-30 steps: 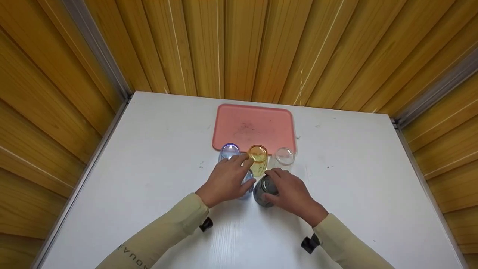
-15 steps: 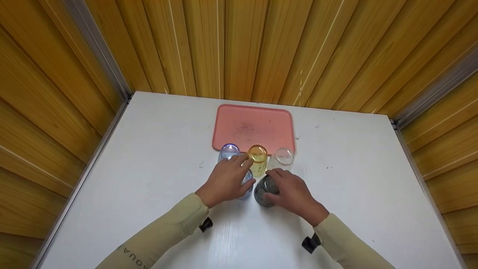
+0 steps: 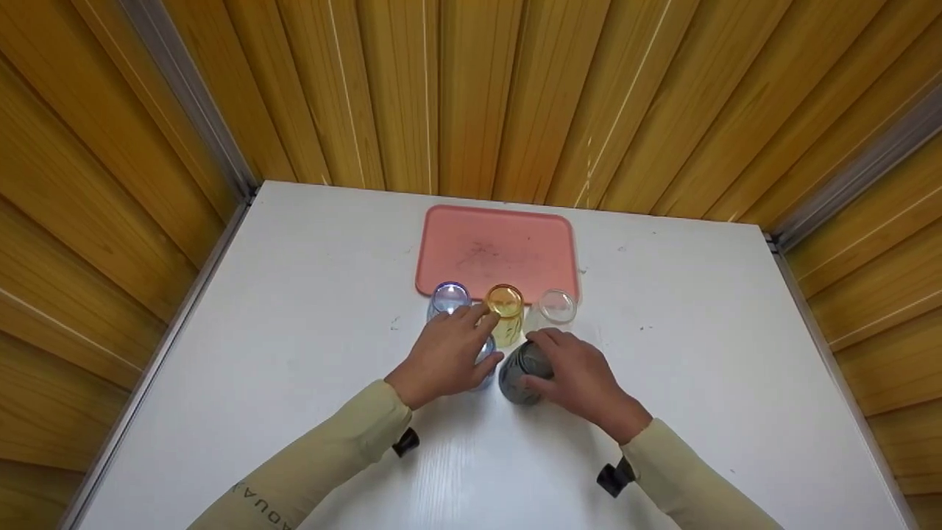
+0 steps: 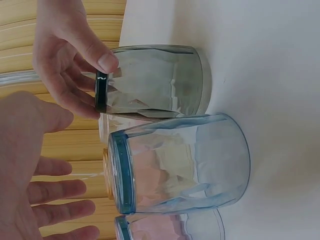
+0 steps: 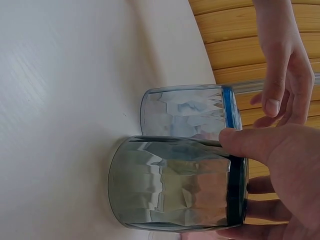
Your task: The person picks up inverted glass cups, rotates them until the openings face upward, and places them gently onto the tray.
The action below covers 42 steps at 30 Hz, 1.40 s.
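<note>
In the head view my right hand (image 3: 581,375) grips a dark grey glass (image 3: 519,379) standing upside down on the table. The right wrist view shows thumb and fingers around its thick base, which faces up. To its left, a light blue glass (image 4: 180,165) is also upside down, partly hidden in the head view by my left hand (image 3: 445,357). The left wrist view shows that hand's fingers extended and spread, a little apart from the blue glass's base. Behind stand a violet-blue glass (image 3: 450,296), a yellow glass (image 3: 506,316) and a clear glass (image 3: 557,305), in a row.
A pink tray (image 3: 497,250) with dark marks lies just behind the back row of glasses. The white table (image 3: 677,331) reaches wood-patterned walls (image 3: 478,96) at the back and sides.
My right hand has shifted very slightly forward on the grey glass, whose tilt in view differs a little. The left hand stays in place. The head view has moved slightly.
</note>
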Each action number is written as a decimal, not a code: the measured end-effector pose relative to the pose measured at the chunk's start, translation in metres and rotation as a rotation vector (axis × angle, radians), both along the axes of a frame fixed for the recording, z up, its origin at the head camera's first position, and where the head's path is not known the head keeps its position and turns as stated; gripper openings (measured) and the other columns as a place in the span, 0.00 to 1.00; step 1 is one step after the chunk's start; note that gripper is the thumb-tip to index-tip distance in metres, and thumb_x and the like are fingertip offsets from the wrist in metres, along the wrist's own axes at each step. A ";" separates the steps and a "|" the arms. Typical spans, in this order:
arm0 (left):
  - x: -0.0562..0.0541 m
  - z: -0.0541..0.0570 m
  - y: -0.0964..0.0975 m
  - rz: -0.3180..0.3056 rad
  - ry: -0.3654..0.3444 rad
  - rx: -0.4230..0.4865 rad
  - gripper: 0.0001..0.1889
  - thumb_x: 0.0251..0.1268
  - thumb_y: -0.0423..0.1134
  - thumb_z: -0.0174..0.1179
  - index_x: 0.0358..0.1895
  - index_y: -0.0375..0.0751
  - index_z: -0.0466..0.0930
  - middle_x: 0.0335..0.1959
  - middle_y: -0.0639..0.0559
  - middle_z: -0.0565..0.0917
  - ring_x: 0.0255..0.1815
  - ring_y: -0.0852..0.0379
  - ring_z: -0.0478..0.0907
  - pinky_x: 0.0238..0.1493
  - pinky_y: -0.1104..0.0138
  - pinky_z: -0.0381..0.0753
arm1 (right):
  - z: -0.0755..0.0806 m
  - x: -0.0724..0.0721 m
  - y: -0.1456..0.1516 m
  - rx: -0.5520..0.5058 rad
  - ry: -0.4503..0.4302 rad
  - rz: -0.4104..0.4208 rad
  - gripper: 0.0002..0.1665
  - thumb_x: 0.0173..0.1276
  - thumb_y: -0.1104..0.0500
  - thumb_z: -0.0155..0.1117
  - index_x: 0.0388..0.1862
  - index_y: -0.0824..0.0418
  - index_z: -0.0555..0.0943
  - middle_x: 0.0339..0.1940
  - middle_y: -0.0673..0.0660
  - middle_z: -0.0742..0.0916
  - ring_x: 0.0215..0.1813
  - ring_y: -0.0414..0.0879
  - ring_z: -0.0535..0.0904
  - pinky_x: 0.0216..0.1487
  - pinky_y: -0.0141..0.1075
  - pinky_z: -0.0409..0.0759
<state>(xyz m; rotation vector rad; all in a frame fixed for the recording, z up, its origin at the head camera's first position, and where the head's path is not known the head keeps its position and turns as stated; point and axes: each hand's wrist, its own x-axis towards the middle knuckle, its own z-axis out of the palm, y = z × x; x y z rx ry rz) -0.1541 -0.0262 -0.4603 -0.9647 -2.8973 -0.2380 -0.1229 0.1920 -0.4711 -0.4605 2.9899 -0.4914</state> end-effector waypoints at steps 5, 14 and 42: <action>0.001 -0.001 0.000 -0.016 0.042 0.024 0.29 0.66 0.59 0.54 0.64 0.47 0.69 0.63 0.50 0.75 0.62 0.51 0.75 0.56 0.54 0.81 | 0.001 0.001 0.002 -0.003 0.072 0.033 0.38 0.57 0.43 0.72 0.64 0.53 0.73 0.59 0.51 0.81 0.56 0.47 0.79 0.52 0.46 0.80; 0.002 -0.003 0.001 -0.034 0.062 0.048 0.29 0.65 0.59 0.55 0.63 0.46 0.69 0.63 0.50 0.75 0.59 0.52 0.76 0.54 0.54 0.81 | 0.005 0.002 0.004 -0.017 0.131 0.050 0.35 0.57 0.45 0.73 0.62 0.52 0.73 0.57 0.50 0.81 0.54 0.46 0.80 0.50 0.44 0.82; 0.003 -0.006 0.006 -0.061 0.035 0.056 0.28 0.64 0.60 0.56 0.62 0.48 0.69 0.59 0.51 0.76 0.59 0.52 0.76 0.56 0.55 0.81 | 0.010 0.004 0.007 -0.070 0.279 0.035 0.35 0.57 0.44 0.73 0.61 0.54 0.74 0.57 0.53 0.81 0.56 0.46 0.80 0.51 0.43 0.84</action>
